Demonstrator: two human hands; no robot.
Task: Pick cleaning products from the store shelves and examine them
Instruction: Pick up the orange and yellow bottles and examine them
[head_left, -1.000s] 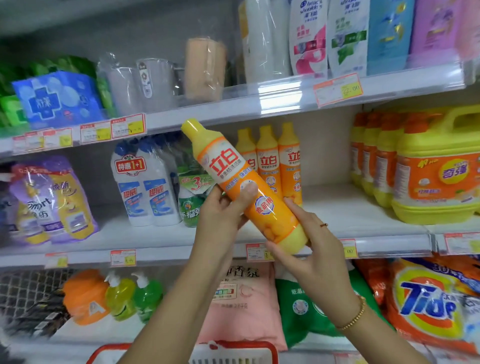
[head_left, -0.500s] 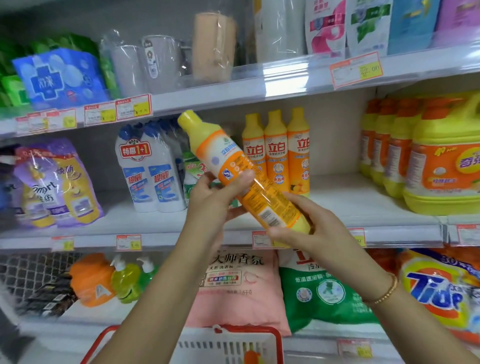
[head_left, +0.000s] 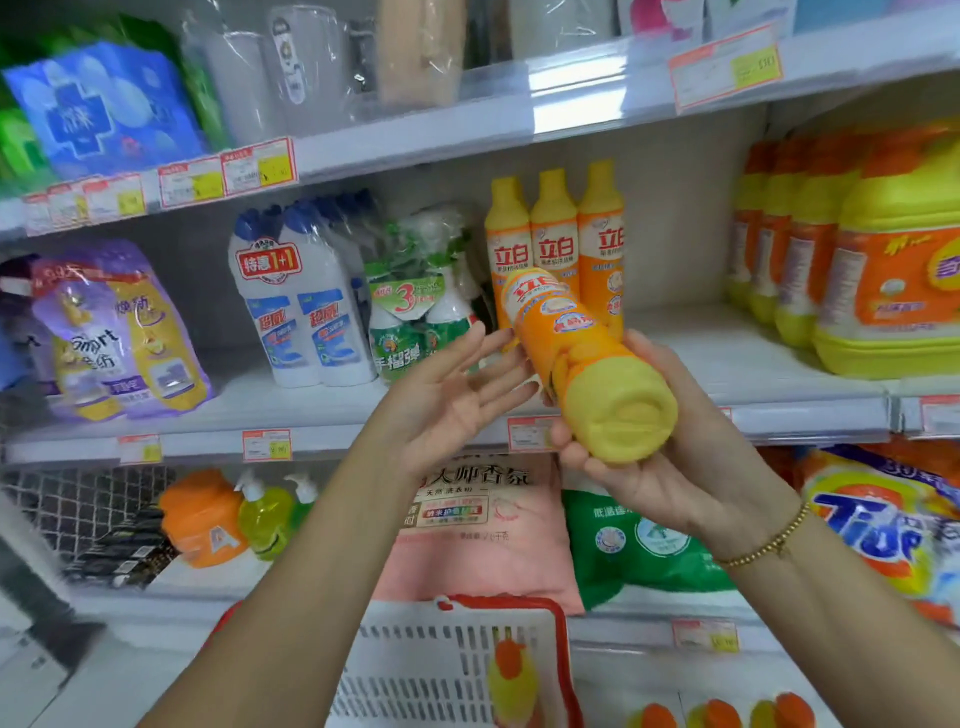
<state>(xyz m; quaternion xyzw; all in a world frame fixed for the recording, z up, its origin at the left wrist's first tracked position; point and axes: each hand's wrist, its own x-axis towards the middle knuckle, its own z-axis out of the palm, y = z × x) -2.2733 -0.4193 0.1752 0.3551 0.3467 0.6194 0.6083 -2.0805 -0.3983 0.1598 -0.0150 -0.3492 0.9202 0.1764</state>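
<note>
Store shelves (head_left: 701, 338) behind; right hand (head_left: 691, 467) grips bottle (head_left: 587, 364), its cap hidden.

I can't make out the cap of the bottle (head_left: 582, 358): it points away from me, lost behind the bottle's own body, and the palm of the right hand (head_left: 675, 467) is hidden behind its base. Above the bottle the packs (head_left: 421, 52) are cut off by the top edge. Right of it the jug (head_left: 898, 270) runs off the side, below it the basket (head_left: 441, 670) is cropped, and the price tags (head_left: 724, 67) are too blurred to read.
</note>
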